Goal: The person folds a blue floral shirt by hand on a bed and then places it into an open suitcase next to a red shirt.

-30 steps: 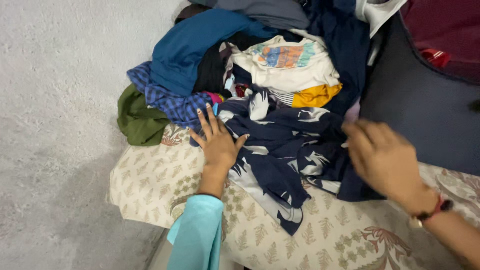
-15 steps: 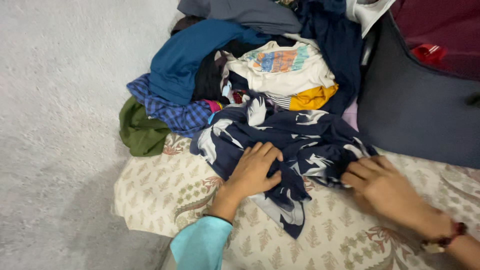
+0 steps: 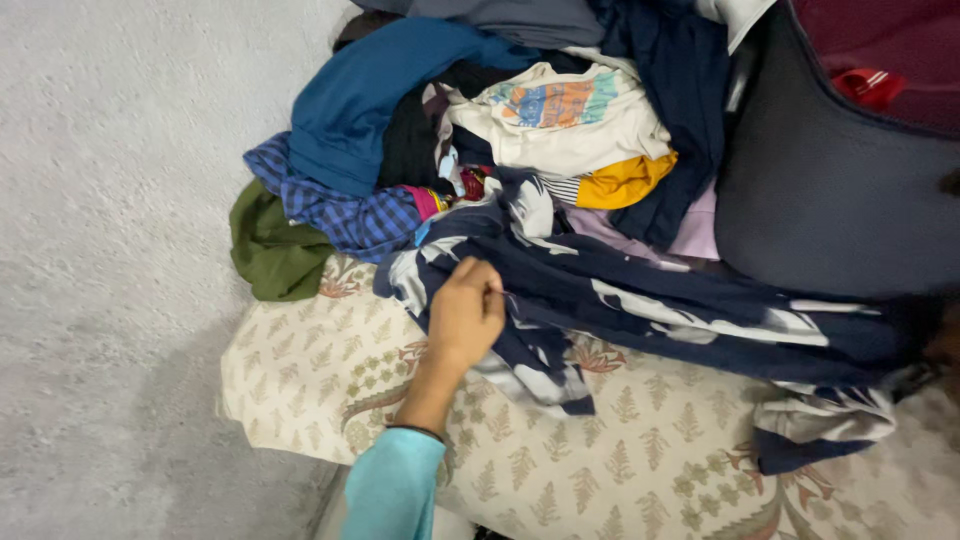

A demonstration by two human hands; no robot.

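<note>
a: cloth everywhere. what's the left hand [image 3: 465,315] got?

b: fingers curled tight, pinching a fold of the navy patterned garment [image 3: 660,310], dark blue with white leaf-like shapes. the sleeve above the wrist is turquoise.

a: and where does that garment lie?

b: pulled out long across the cream floral bed cover [image 3: 320,370], from the left hand over to the right edge of the view, where it bunches and hangs in folds. its upper end touches the clothes pile behind it.

a: the right hand?

b: only a sliver of skin shows at the far right edge, behind the cloth. can't tell whether it grips or not.

a: what's in the pile?

b: a blue checked shirt [image 3: 335,205] just beside the left hand, an olive green piece [image 3: 265,245] at the corner, a teal blue top [image 3: 370,90] above, a cream printed t-shirt [image 3: 560,125] with a yellow bit [image 3: 625,180] under it. a dark grey suitcase [image 3: 840,190] stands open to the right, touching the pile.
</note>
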